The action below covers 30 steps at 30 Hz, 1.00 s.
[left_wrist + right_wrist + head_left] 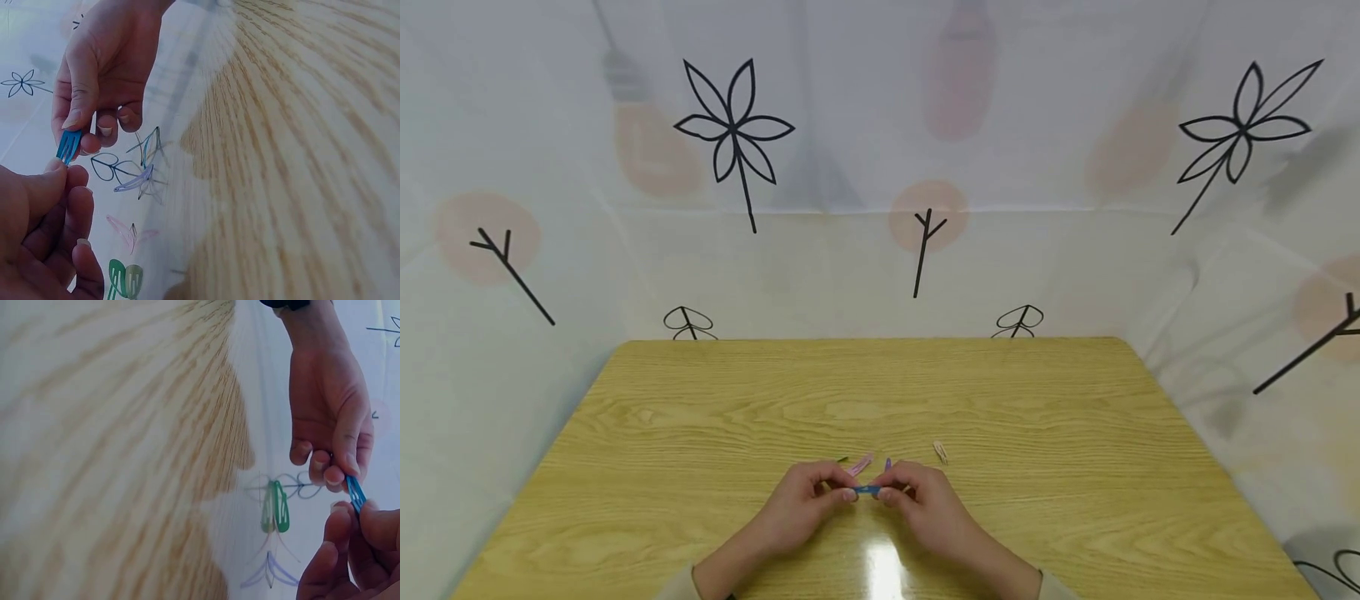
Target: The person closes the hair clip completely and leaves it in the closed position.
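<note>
A blue snap hair clip [867, 489] is held between both hands just above the table near its front. My left hand [805, 504] pinches one end of it between thumb and fingers. At the other end, my right hand [925, 500] has its thumb and fingertips on the clip in the same way. Both wrist views show the slotted blue clip [69, 146] bridging the two hands. Just past the fingers lie a pink hair clip [861, 465] and a purple hair clip [888, 463], the latter partly hidden by the right hand.
A green hair clip [282, 507] lies beyond the left hand, mostly hidden in the head view. Farther right is a pale hair clip [941, 452]. The glossy wooden table [700, 400] meets patterned white cloth [850, 275] at its back and sides.
</note>
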### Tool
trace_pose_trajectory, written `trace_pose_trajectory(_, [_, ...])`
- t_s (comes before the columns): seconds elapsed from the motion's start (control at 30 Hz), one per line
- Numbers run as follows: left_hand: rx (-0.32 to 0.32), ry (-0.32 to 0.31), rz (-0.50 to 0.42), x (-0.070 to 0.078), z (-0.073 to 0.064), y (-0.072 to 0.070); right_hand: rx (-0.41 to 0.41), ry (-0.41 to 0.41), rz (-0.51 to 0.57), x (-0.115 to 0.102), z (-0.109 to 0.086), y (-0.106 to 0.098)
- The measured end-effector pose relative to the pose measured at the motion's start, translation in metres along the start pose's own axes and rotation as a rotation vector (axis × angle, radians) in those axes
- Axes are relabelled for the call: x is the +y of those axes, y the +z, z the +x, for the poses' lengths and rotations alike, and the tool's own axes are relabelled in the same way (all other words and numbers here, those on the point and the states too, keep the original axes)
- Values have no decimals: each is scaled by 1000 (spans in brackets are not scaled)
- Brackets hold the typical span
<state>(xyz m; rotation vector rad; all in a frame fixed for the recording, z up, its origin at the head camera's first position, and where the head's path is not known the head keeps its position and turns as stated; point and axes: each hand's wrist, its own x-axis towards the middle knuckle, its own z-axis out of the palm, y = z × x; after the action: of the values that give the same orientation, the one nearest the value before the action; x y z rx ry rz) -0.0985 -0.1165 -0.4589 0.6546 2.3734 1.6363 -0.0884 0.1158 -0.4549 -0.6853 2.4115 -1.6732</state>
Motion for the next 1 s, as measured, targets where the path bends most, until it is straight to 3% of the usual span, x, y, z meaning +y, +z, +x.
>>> trace_pose_trajectory(1.0, [-30,-3,-15,4,0,-4,-21,-45,-10,5,2,-1])
